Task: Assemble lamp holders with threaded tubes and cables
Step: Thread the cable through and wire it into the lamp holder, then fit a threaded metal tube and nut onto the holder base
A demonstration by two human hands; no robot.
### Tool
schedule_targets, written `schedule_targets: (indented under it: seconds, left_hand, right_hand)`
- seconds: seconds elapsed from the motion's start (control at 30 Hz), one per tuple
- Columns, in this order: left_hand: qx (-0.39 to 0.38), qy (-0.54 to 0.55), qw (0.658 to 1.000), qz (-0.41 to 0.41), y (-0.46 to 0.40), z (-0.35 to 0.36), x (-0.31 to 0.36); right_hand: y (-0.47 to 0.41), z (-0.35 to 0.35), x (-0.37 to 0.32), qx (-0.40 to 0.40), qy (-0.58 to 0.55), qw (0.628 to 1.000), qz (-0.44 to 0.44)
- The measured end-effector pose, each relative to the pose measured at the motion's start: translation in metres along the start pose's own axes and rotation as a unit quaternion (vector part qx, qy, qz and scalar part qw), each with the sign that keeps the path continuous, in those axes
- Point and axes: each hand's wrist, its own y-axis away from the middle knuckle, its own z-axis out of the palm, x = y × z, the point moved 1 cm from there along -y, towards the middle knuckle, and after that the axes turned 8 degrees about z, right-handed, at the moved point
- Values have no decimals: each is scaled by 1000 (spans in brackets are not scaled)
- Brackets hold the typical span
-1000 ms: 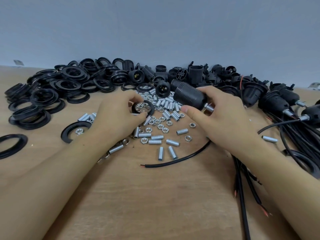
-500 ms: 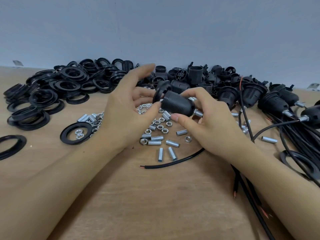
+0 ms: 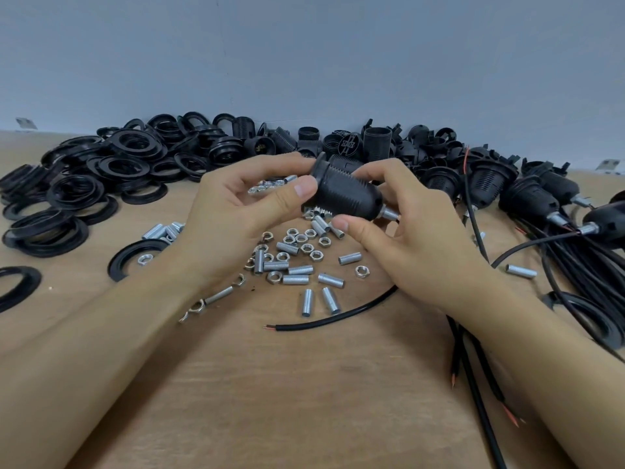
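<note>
A black lamp holder (image 3: 348, 194) with a silver threaded tube (image 3: 389, 213) at its narrow end is held above the table between both hands. My right hand (image 3: 406, 228) grips its body and tube end. My left hand (image 3: 243, 211) pinches the black ring (image 3: 318, 164) on its wide end with thumb and fingers. Loose threaded tubes (image 3: 297, 279) and nuts (image 3: 306, 247) lie on the wood below. A black cable (image 3: 334, 316) with bared red tips lies in front of them.
A heap of black rings (image 3: 101, 177) fills the left back of the wooden table (image 3: 287, 401). Loose holder parts (image 3: 375, 140) are piled at the back. Assembled holders with cables (image 3: 548, 204) lie at the right. One ring (image 3: 135, 255) holds a nut.
My left hand picked up a black ring from the table and brought it onto the holder's wide end. My right hand lifted the holder slightly and turned it toward the left hand.
</note>
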Motion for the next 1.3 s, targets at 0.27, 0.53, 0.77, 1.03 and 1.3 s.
schedule_targets:
  seconds: [0.27, 0.53, 0.77, 1.03, 1.3]
  left_hand:
    - [-56, -15, 997, -54, 2, -1, -3]
    - [-110, 31, 993, -37, 3, -4, 0]
    - [-52, 156, 983, -76, 2, -5, 10]
    - [42, 189, 978, -82, 0, -9, 16]
    - [45, 96, 994, -17, 3, 2, 22]
  right_hand:
    - [0, -8, 2, 17, 33, 997, -74]
    - [-3, -12, 8, -29, -15, 999, -28]
    - [-3, -9, 6, -37, -36, 999, 4]
    - [-2, -7, 5, -40, -10, 999, -3]
    - [-2, -6, 7, -57, -30, 998, 12]
